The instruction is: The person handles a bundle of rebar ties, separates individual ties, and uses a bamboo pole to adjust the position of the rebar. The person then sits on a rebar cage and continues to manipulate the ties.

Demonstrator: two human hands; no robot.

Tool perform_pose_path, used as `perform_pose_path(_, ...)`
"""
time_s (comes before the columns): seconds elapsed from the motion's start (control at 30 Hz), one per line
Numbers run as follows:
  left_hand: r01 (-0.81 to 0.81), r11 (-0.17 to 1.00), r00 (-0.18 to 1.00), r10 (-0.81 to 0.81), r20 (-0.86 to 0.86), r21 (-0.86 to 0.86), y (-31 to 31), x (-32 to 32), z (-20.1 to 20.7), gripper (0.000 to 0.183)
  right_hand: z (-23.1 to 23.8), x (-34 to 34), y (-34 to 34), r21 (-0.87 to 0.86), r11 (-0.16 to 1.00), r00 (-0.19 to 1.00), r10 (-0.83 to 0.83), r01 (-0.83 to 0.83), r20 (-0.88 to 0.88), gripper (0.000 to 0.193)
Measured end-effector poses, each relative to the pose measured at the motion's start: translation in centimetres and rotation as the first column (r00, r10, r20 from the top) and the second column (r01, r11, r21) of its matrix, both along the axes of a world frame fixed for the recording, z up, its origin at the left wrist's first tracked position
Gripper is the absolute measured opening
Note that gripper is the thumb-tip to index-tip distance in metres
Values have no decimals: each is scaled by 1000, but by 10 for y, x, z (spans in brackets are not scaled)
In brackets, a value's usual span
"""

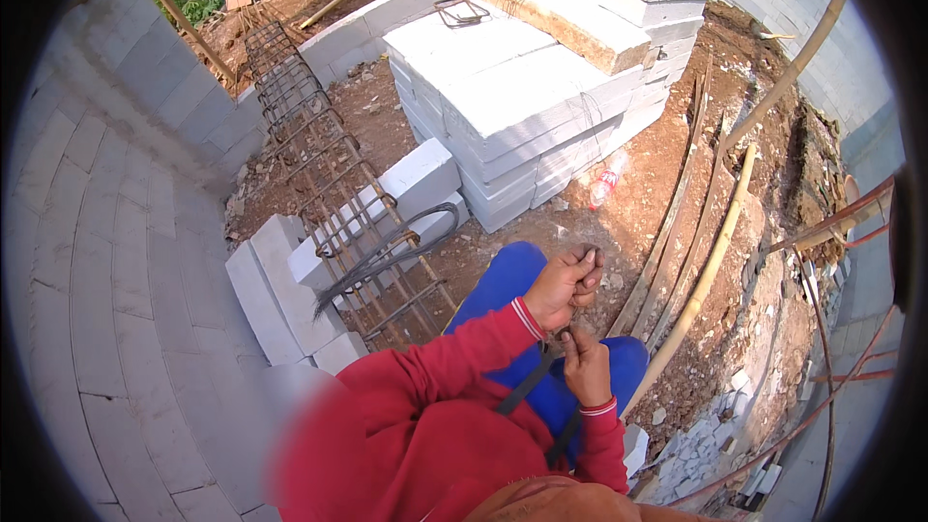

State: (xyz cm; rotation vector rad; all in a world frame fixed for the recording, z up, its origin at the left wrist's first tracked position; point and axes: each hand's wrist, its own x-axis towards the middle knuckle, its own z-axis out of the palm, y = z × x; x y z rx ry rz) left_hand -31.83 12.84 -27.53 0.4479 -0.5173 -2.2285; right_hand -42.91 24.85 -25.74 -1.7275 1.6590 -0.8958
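In front of my lap, my left hand (pixel 567 289) is closed, its fingers curled together over my blue-clad knee. Just below it, my right hand (pixel 587 368) is also closed, with thumb and forefinger pinched. Anything between the fingers is too small or hidden to make out. To the left of my hands, a bundle of thin dark wire (pixel 382 259) lies bent across a long rebar cage (pixel 324 150). The cage rests partly on white blocks (pixel 425 177) and stretches away to the far left.
A big stack of white blocks (pixel 522 87) stands ahead, with bent rebar stirrups (pixel 461 12) on top. A plastic bottle (pixel 604 189) lies on the dirt beside it. Bamboo poles (pixel 710 280) and wooden strips (pixel 677 222) lie on the right. Block walls (pixel 126 309) rise on both sides.
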Motion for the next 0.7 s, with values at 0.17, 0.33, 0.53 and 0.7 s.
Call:
perform_pose_path(0.17, -23, 998, 996, 28, -81, 66, -1, 7, -2, 16, -1, -15, 16, 67, 990, 859, -143, 127, 492, 19)
perform_pose_path(0.33, 34, 999, 999, -35, -37, -34, 21, -1, 2, 16, 4, -13, 0, 93, 917, 905, -398, 388, 150, 18)
perform_pose_path(0.53, -18, 994, 1000, 20, -11, 110, -3, 3, -8, 17, 1, -4, 29, 93, 996, 933, -47, 15, 356, 17)
perform_pose_path(0.7, 61, 997, 995, -56, -77, 57, 18, 0, -3, 18, -7, -36, 7, 42, 933, 907, -357, 357, 224, 20)
